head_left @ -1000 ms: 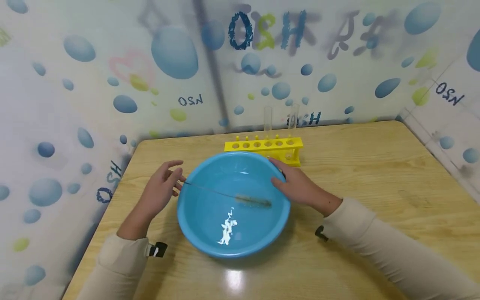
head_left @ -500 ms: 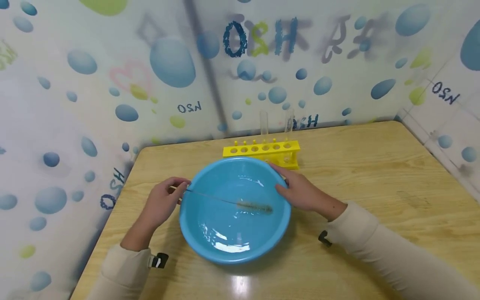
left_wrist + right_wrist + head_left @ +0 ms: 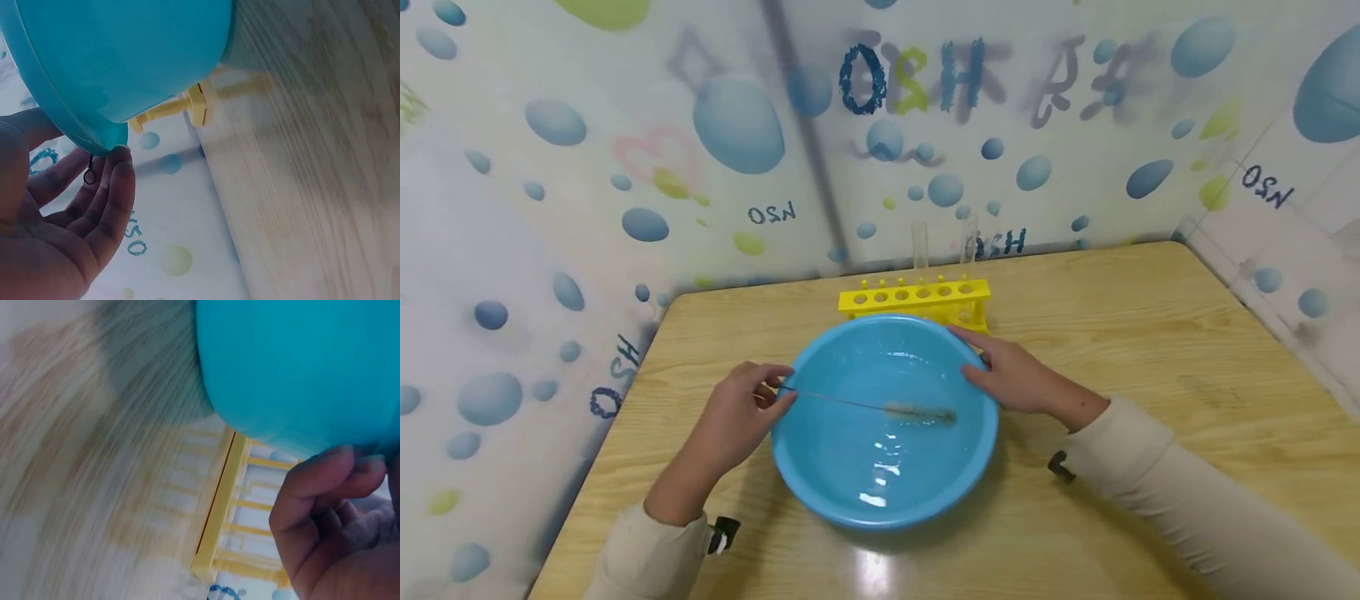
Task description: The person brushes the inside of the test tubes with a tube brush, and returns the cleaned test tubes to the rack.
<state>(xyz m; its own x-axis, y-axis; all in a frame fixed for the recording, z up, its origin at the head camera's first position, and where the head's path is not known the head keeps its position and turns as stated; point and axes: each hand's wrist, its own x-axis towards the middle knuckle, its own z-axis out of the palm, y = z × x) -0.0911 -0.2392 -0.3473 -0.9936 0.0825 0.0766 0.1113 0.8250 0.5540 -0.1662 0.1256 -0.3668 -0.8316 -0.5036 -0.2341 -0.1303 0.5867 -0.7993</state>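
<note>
A light-blue plastic basin (image 3: 880,522) stands on the wooden table in the head view, with water glinting inside. Across it lies a test tube brush (image 3: 921,412), bristles in the basin and thin wire handle over the left rim. My left hand (image 3: 741,417) grips that rim, thumb on the inner side and fingers outside and beneath. In the left wrist view the brush's wire loop (image 3: 90,177) pokes out past the rim among the fingers. My right hand (image 3: 1015,375) holds the basin's upper right rim, thumb inside; its curled fingers (image 3: 319,478) show against the outer wall in the right wrist view.
Just behind the basin stands a yellow test tube rack (image 3: 917,293), partly hidden by it, with two glass tubes (image 3: 921,246) upright in it. The wooden table (image 3: 1120,333) ends at a patterned wall (image 3: 715,208) at the back and left.
The basin has shifted right relative to the rack, both hands with it. My left hand has moved from the brush's handle end, fingers spread, to a grip on the rim.
</note>
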